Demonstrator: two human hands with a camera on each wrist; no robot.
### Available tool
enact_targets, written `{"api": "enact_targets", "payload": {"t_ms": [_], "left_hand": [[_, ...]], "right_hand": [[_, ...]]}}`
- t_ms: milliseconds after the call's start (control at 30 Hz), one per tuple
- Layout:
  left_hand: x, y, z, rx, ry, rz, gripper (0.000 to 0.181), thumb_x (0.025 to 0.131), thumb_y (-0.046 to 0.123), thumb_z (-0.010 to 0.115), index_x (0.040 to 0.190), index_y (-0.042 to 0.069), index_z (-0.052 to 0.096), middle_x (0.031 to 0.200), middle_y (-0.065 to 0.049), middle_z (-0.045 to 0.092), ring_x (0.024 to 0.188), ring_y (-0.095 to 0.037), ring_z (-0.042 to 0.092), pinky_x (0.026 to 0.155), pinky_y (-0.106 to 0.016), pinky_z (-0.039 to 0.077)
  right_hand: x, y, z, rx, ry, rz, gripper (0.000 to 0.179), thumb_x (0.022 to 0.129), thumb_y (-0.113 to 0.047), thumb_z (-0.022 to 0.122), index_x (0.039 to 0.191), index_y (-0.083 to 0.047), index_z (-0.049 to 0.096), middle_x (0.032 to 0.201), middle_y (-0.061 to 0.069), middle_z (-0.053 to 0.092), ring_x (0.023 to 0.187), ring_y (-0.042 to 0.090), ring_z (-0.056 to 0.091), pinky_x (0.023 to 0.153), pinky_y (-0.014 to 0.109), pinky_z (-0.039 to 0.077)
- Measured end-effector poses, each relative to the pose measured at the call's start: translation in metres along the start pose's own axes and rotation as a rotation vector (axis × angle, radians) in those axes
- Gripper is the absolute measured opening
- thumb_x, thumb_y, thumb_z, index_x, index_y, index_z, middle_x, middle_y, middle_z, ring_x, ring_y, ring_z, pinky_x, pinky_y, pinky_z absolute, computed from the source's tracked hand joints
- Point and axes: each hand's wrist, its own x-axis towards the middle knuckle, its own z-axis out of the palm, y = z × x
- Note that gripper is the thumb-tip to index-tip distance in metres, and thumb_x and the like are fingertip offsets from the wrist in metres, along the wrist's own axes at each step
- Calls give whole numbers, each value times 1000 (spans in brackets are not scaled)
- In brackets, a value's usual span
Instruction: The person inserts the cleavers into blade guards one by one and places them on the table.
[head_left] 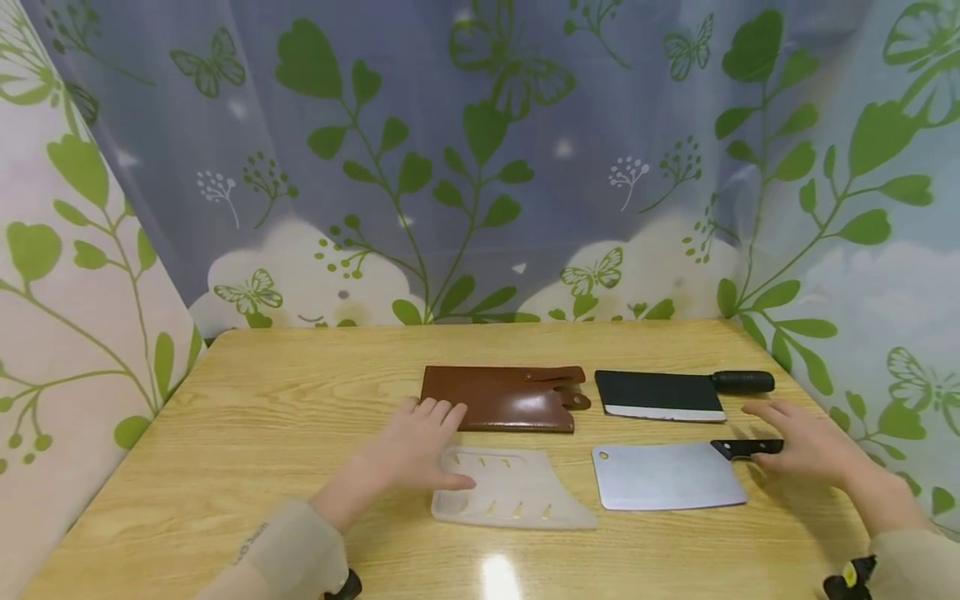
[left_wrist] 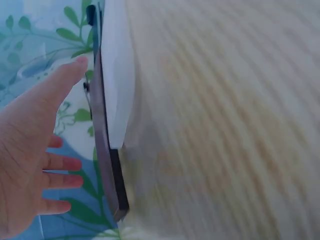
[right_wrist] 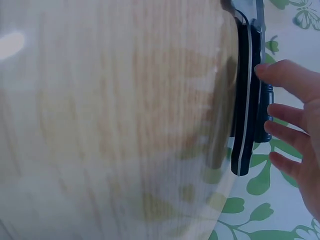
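Observation:
My left hand (head_left: 420, 448) hovers over the left end of a translucent white blade guard (head_left: 517, 492), its fingertips overlapping the brown leather sheath (head_left: 495, 396) behind. In the left wrist view its fingers are spread and hold nothing, beside the guard's edge (left_wrist: 118, 75). On the right, my right hand (head_left: 810, 442) reaches over the black handle (head_left: 738, 450) of a silver cleaver (head_left: 660, 482), thumb close to the handle, fingers loosely bent. The right wrist view shows nothing gripped. Behind the silver one lies a second cleaver (head_left: 652, 390) with a dark blade and round black handle.
All four items lie flat on a wood-grain table (head_left: 285, 400), in two rows. A curtain (head_left: 420, 167) with leaves and butterflies hangs behind the far edge and along both sides. The cleavers' blades point left, towards the sheath and guard.

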Motion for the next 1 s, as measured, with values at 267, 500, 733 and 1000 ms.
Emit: {"api": "enact_targets", "payload": {"t_ms": [267,500,733,1000], "left_hand": [[0,16,10,-69,-106,65,108,68,84,43,142,6,33,138,-11,41,124,-27,38,101,-46,30],[-1,25,14,-131,-133,136,107,67,85,42,141,8,35,138,-10,40,125,-27,37,102,-49,29],[0,31,17,-101,-126,162,102,68,83,44,140,10,36,134,-7,44,124,-25,39,104,-48,28],[1,30,17,-97,-93,179,99,71,81,44,139,10,37,130,-7,46,120,-24,41,102,-44,31]], "right_hand": [[-1,1,3,54,-106,15,59,70,-20,77,119,4,55,109,30,52,95,45,54,71,55,46],[-1,3,4,46,-159,-12,39,74,-16,74,108,-1,63,100,20,58,88,37,58,70,51,47],[0,2,5,21,-137,-27,30,73,-13,73,100,-2,66,94,14,59,85,36,59,72,51,47],[2,3,4,36,-133,-16,27,71,-10,74,95,-2,66,93,11,59,84,32,59,73,49,48]]}}
